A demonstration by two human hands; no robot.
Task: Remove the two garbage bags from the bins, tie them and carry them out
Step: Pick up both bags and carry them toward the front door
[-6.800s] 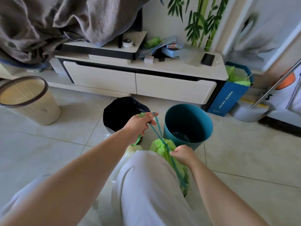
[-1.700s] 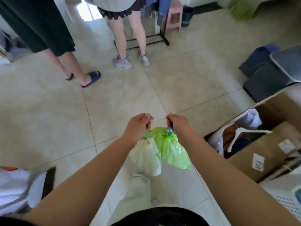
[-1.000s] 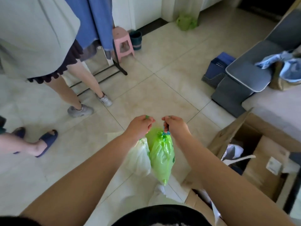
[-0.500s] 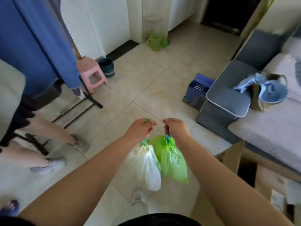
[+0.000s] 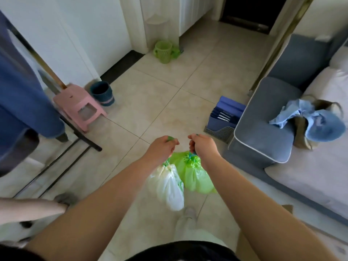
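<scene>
Each fist is clenched on a drawstring so the load hangs clear of the floor: the left hand [image 5: 162,148] suspends the translucent white plastic garbage bag [image 5: 168,187] below it, the right hand [image 5: 202,146] the gathered lime-green plastic garbage bag [image 5: 194,176], the two bags touching.

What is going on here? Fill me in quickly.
A person is carrying two tied garbage bags across a tiled room. The left hand grips the white bag by its drawstring, and the right hand grips the green bag the same way. Both bags hang clear of the floor, side by side. A dark doorway lies ahead, so the carry-out is under way, not finished.
</scene>
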